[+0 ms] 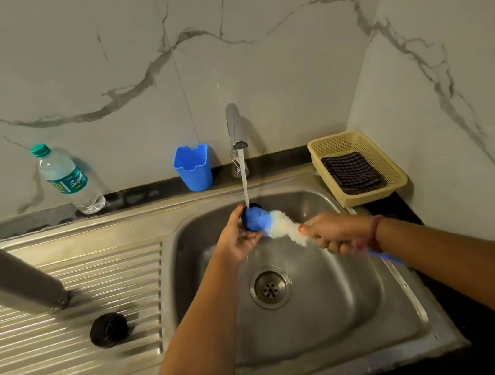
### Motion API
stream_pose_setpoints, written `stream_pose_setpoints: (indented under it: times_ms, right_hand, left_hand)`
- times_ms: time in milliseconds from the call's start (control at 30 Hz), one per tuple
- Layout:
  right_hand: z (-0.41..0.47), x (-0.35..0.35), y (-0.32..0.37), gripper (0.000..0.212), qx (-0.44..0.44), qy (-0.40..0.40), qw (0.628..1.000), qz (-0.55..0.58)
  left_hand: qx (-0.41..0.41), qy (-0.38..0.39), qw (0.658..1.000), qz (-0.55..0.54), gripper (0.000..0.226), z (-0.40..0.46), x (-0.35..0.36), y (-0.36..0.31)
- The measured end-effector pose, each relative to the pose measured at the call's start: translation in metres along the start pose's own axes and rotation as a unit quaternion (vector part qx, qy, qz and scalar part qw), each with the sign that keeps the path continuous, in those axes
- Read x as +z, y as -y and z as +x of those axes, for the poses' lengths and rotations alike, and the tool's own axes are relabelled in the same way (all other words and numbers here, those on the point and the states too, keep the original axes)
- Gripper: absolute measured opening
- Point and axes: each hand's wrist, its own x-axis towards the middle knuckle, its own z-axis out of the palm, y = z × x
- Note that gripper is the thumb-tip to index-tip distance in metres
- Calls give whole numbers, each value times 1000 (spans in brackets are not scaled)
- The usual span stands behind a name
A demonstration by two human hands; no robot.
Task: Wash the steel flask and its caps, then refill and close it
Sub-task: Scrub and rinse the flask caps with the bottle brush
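Left grip (236,238) cups a cap (251,217) half-hidden by brush (275,224); right grip (333,233) clenches its blurred handle.

Count: 1 steel flask (15,275), 2 caps – one black cap (108,330) on the drainboard, one in the left hand (236,238). 1 brush (278,225), 1 water bottle (68,180), 1 blue cup (193,168), 1 basket (368,146), 1 cloth (352,172), 1 tap (235,133), 2 hands, right hand (334,233) included.

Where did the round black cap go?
In the head view, the black cap lies on the ridged draining board left of the sink, just in front of the steel flask.
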Motion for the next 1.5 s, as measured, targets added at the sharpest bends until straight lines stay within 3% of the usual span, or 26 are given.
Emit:
stream_pose_setpoints:
  times_ms: [33, 100, 167, 233, 267, 300, 367, 400, 433, 467, 533, 600, 667, 767, 833, 867, 933, 1000, 1100, 1200, 1233, 1300, 1367, 1400, 1467, 1500]
  right_hand:
    - [-1, -3, 0, 25, 50, 44, 991, 117]
    - [-9, -8, -1, 26, 78, 79, 975, 192]
    - [-17, -10, -3, 24, 36, 61, 990, 126]
    - [-27, -6, -5, 31, -53, -37, 995, -80]
    - [-29, -5, -7, 36, -105, -108, 962, -229]
    - [-27, -4, -12, 39, -156, -193, 892, -377]
    - [-23, 2, -19, 46, -267, -328, 708, -566]
    - [-24, 5, -20, 51, -298, -344, 663, -595]
    - [-22, 9, -21, 53, -318, -354, 647, -596]
    - [-21, 13, -21, 52, -313, -326, 674, -585]
    - [-21, 17, -16, 45, -240, -270, 804, -471]
    - [-21, 11, -12, 42, -151, -161, 926, -307]
    - [-24, -4, -8, 39, -78, -73, 986, -132]
    - [-25, -19, -8, 40, -47, -58, 995, -72]
    - [-24, -13, -4, 41, -101, -123, 974, -163]
    - [-22, -5, -4, 41, -135, -167, 943, -253]
    - [-18, 13, -8, 44, -219, -267, 823, -451]
    - [-25, 20, -13, 53, -308, -278, 725, -550]
    - [-24, 3, -29, 59, -321, -289, 686, -586]
    - [-16, 1, -26, 65, -284, -328, 699, -569]
    - [-13, 6, -24, 63, -270, -328, 722, -546]
    - [-10, 17, -18, 46, -226, -289, 825, -431]
    - [-4, 23, -16, 36, -153, -175, 954, -190]
    - [-3, 22, -17, 34, -94, -99, 989, -48]
    - [-5, 15, -19, 35, 15, -5, 990, 142]
    - [-8, 10, -21, 35, 33, 10, 987, 158]
  left_hand:
    - [0, 3, 1000, 2, 35, -2, -1, -1]
    - [1, 9, 1000, 4, 32, -6, -2, -5]
    - [1, 9, 1000, 1, 34, -7, -5, -9]
    - [0, 2, 1000, -2, 35, -6, -9, -10]
    - [-2, 0, 1000, 0, 34, -6, -9, -9]
    - [-7, 1, 1000, -1, 33, -8, -7, -7]
    - [-24, -3, 1000, 10, 34, -9, -2, -2]
    - [-30, -10, 999, 21, 34, -9, 1, 0]
    - [-33, -14, 999, 22, 34, -10, 3, 1]
    - [-33, -19, 999, 27, 35, -8, 2, 0]
    - [-36, -13, 999, 36, 38, -7, -2, 0]
    - [-33, -15, 999, 35, 35, -6, -9, -2]
    - [-30, -26, 999, 21, 35, -4, -16, -5]
    - [-28, -25, 999, 25, 35, -4, -13, -7]
    - [-28, -10, 998, 47, 33, -2, -7, -3]
    - [-27, -8, 998, 58, 32, -2, -3, -2]
    - [-27, -9, 998, 56, 31, -3, 2, -1]
    - [-30, -23, 999, 39, 29, -1, 0, -3]
    - [-29, -34, 999, 17, 28, -2, -7, -5]
    - [-29, -30, 999, 29, 28, -4, -4, 0]
    - [-28, -27, 999, 34, 29, -5, -1, 2]
    - [-20, -25, 998, 46, 28, -5, 2, 5]
    - [-6, -16, 998, 59, 23, -6, 2, 4]
    - [0, -14, 998, 69, 21, -7, 1, 1]
    - [7, -19, 997, 78, 20, -6, -3, -4]
    - [7, -22, 997, 72, 21, -5, -5, -6]
